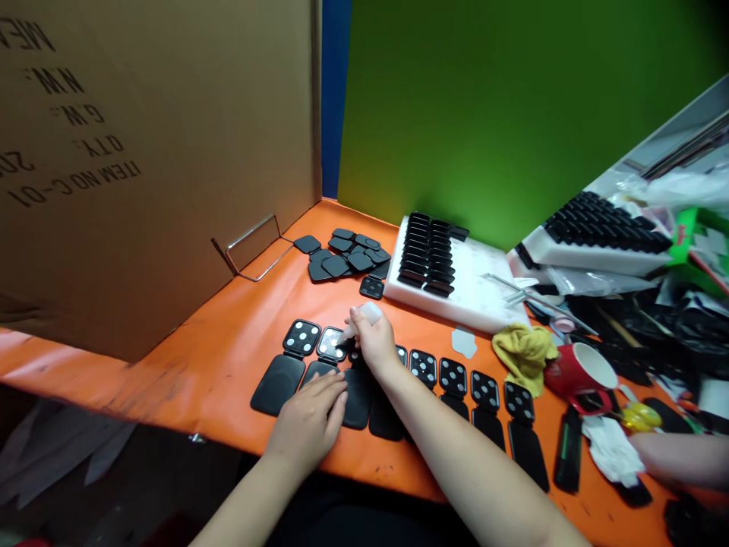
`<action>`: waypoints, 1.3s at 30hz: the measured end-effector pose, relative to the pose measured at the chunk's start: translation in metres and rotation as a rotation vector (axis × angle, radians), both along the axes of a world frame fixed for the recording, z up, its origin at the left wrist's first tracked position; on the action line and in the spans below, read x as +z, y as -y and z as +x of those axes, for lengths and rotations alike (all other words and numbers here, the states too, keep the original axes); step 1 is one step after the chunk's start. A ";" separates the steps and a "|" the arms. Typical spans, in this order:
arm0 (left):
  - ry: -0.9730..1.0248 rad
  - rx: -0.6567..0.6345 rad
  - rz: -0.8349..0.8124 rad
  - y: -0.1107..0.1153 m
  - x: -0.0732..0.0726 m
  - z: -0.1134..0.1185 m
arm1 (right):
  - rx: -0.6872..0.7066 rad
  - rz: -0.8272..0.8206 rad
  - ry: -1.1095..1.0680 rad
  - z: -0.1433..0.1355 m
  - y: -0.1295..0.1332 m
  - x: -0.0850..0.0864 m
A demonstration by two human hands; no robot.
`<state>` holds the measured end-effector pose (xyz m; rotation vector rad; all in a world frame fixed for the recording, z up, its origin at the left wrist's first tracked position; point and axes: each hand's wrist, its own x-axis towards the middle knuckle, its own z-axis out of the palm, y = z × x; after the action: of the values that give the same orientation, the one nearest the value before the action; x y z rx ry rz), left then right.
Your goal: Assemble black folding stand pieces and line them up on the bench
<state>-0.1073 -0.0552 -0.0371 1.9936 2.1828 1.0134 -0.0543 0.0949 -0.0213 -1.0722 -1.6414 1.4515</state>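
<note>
A row of black hinged pieces lies opened on the orange table, their upper squares dotted with pale spots. My right hand (pixel 371 334) is closed around a small whitish bottle (pixel 371 312), its tip pointing down-left at the second dotted square (pixel 331 344) from the left. Below that square, my left hand (pixel 312 422) lies flat with its fingers resting on the black lower panels. The leftmost dotted square (pixel 301 337) and its lower panel (pixel 277 384) sit just left of my hands. My right forearm covers part of the row's middle.
Loose black pieces (pixel 336 265) are piled behind the row, beside a white foam block (pixel 472 300) holding upright black pieces. A bent metal stand (pixel 256 251) is near the cardboard box (pixel 171 152). Rightward are a yellow cloth (pixel 525 355), red mug (pixel 578 374) and another person's arm (pixel 683 458).
</note>
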 end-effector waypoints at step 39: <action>-0.088 0.225 0.022 0.019 -0.012 -0.028 | 0.093 -0.265 -0.185 -0.062 0.012 0.001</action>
<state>-0.1356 -0.0739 -0.0493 1.8672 2.4992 0.9924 -0.1163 0.0830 -0.0204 -0.9783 -1.4130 1.8105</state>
